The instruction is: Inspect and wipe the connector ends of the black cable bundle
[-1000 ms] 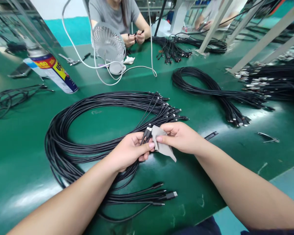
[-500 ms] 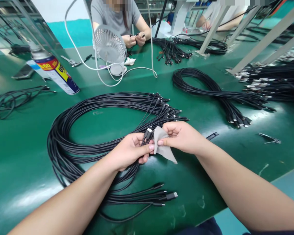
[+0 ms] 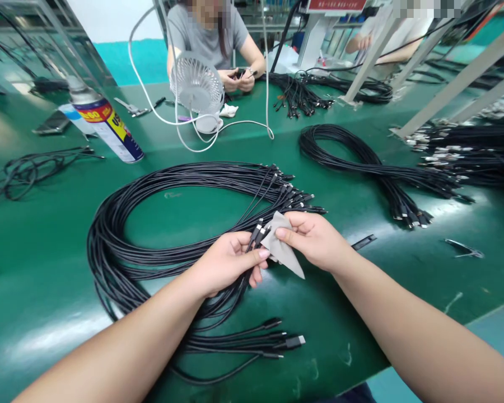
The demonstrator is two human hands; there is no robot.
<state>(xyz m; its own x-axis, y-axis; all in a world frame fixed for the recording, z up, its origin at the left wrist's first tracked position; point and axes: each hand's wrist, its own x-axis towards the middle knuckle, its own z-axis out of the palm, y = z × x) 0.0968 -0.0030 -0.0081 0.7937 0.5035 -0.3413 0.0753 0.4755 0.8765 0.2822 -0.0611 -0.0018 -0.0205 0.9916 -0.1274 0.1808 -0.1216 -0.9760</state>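
My left hand (image 3: 231, 260) is closed around the connector ends of several black cables (image 3: 257, 232), their metal plugs pointing up past the fingers. A small grey cloth (image 3: 284, 252) is pinched between the thumb and fingers of my right hand (image 3: 315, 238); it lies against the plugs and partly hides them. Behind and under my left hand a large coil of black cables (image 3: 117, 215) rests on the green table (image 3: 185, 221). Nearer to me, several loose cable ends (image 3: 294, 341) stick out to the right, one with a wide plug.
A spray can (image 3: 109, 126) and a white fan (image 3: 197, 84) with a looping white cord stand toward the back. Another cable bundle (image 3: 344, 146) lies right of the coil, tweezers (image 3: 462, 248) near the right edge. Across the table a person in a grey shirt (image 3: 210, 33) handles something small.
My right hand has shifted the cloth slightly over the plugs, and its thumb now lies higher on it. My left hand keeps its hold. The whole view has shifted a little.
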